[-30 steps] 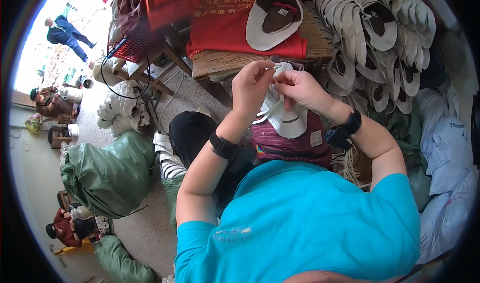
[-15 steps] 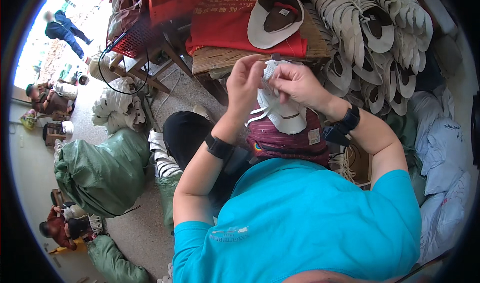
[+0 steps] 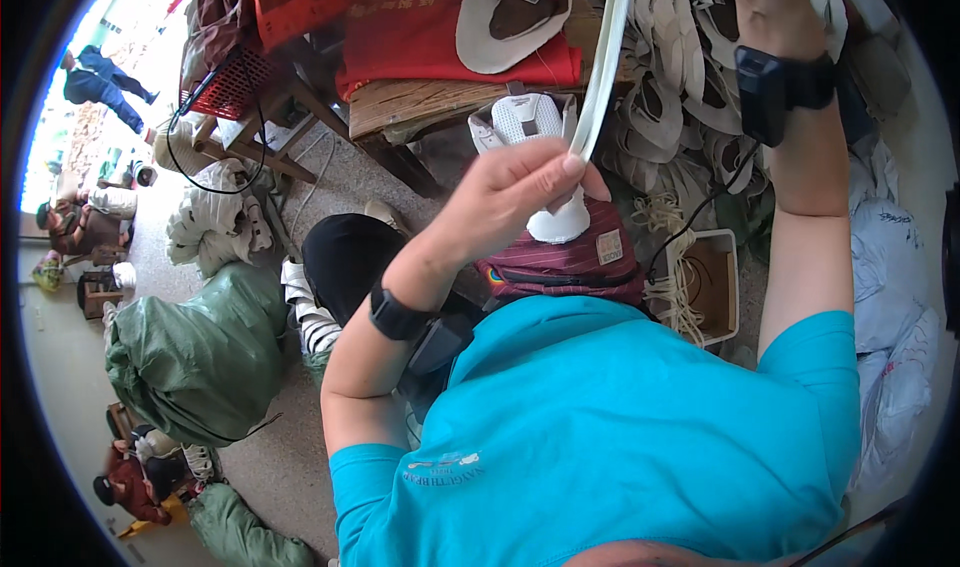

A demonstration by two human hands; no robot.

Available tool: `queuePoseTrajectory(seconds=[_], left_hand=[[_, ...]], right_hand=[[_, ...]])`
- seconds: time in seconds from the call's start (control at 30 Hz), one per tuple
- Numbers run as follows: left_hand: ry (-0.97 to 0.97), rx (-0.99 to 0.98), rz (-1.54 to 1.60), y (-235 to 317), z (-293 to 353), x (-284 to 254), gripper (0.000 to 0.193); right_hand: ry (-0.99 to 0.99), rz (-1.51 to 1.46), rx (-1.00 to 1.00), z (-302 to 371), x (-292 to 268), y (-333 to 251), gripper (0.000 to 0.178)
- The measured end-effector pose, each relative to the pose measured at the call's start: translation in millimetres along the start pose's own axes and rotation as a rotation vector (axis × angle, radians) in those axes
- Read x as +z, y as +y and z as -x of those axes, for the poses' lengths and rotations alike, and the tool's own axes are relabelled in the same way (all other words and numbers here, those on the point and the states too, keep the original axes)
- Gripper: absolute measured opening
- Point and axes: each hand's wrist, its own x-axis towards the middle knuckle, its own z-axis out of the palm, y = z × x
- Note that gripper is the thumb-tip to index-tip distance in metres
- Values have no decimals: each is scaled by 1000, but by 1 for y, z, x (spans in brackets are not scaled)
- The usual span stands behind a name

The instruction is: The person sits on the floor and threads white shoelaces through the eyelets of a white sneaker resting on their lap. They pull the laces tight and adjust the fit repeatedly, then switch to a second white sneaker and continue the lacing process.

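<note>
A white shoe upper with a mesh tongue lies over the maroon striped cloth on my lap. My left hand is closed above the upper and hides its middle. Thumb and fingers pinch a flat white shoelace, which runs taut upward past the frame's top edge. My right hand is raised at the upper right, its fingers cut off by the top edge, so I cannot see whether it grips the lace's far end.
Ahead is a wooden bench bearing red cloth and another shoe upper. Stacked uppers stand right of it. Loose cream laces hang by a white bin. Green sacks and people sit to the left.
Both hands were together at the upper. My right hand has swung up and right; my left hand has come nearer me, and the white lace is now stretched upward from it.
</note>
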Motion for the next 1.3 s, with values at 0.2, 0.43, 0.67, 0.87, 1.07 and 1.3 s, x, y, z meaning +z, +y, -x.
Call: queuePoseTrajectory(seconds=[0.2, 0.43, 0.67, 0.87, 1.07, 1.3], left_hand=[[399, 223, 403, 33, -3, -27, 30], [538, 178, 375, 4, -20, -34, 34], [434, 67, 211, -2, -19, -33, 33], [343, 31, 266, 34, -24, -14, 35], [130, 474, 342, 81, -20, -8, 40], [426, 337, 122, 65, -3, -26, 34]], right_hand=[[-452, 838, -73, 96, 2, 40, 11], [-996, 613, 474, 221, 46, 37, 15], [-1107, 520, 484, 243, 71, 30, 17], [-1022, 594, 232, 275, 88, 22, 15], [-975, 545, 175, 292, 83, 26, 11], [-657, 263, 273, 258, 63, 14, 12]])
